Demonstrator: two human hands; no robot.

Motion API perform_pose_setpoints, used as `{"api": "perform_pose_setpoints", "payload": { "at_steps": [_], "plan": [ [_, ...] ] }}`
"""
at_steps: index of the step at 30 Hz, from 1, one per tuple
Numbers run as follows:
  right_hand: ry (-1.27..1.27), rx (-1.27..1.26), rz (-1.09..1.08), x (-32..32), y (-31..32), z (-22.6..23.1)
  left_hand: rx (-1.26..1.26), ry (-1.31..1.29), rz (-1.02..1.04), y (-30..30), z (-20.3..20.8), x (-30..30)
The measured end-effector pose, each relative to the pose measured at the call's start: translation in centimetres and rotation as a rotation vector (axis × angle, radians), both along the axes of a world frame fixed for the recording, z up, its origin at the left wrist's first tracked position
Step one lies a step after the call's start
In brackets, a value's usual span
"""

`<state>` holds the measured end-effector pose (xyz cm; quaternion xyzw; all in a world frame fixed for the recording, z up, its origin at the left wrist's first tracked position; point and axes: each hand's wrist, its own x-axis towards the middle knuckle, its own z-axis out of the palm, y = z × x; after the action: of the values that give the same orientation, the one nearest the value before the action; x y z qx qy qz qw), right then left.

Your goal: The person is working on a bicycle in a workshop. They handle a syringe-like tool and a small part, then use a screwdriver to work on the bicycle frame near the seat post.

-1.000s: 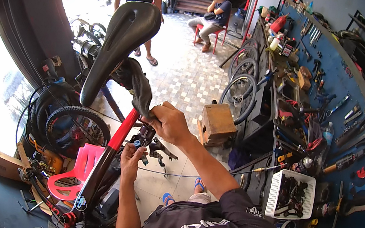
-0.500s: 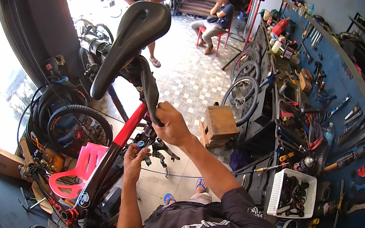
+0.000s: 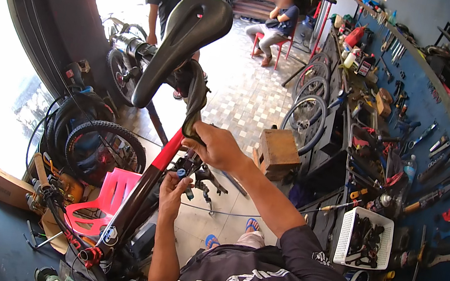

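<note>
A bicycle with a red and black frame (image 3: 167, 152) hangs in front of me, its black saddle (image 3: 186, 46) uppermost. My right hand (image 3: 219, 148) is closed round the lower end of a dark twisted strip (image 3: 198, 101), rubber or cloth, which hangs beneath the saddle beside the red tube. Lower down, my left hand (image 3: 171, 198) pinches a small blue part (image 3: 181, 173) close to the frame; its kind is unclear. A thin grey cable (image 3: 237, 215) stretches rightward from near that hand.
A pink plastic chair (image 3: 103, 203) and a loose tyre (image 3: 104, 151) are at the left. A wooden box (image 3: 279, 154) stands on the floor ahead. On the right bench, a white basket (image 3: 344, 236) holds dark parts. Two people are farther back, one standing, one seated.
The strip looks more twisted, and my right hand still grips its end. My left hand keeps its pinch. My view has shifted slightly; the standing person has turned and lowered an arm.
</note>
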<state>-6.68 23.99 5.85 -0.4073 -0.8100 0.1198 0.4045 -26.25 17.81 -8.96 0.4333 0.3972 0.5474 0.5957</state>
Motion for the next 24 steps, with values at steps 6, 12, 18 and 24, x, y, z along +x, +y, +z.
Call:
{"api": "perform_pose_setpoints", "payload": {
  "at_steps": [6, 12, 18, 24],
  "plan": [
    [0.135, -0.065, -0.092, 0.8, -0.1, -0.3, 0.024, 0.018, 0.004, -0.2, 0.1, -0.1],
    [0.022, 0.129, -0.249, 2.7, 0.9, -0.6, 0.039, 0.042, -0.015, -0.5, 1.2, 1.9],
    [-0.107, 0.038, -0.21, 4.1, 1.4, -2.0, 0.055, 0.065, -0.066, -1.0, 1.7, 4.8],
    [-0.076, -0.021, -0.166, 6.6, 0.4, -3.1, 0.026, 0.094, -0.078, -2.2, 0.9, 7.0]
  ]
}}
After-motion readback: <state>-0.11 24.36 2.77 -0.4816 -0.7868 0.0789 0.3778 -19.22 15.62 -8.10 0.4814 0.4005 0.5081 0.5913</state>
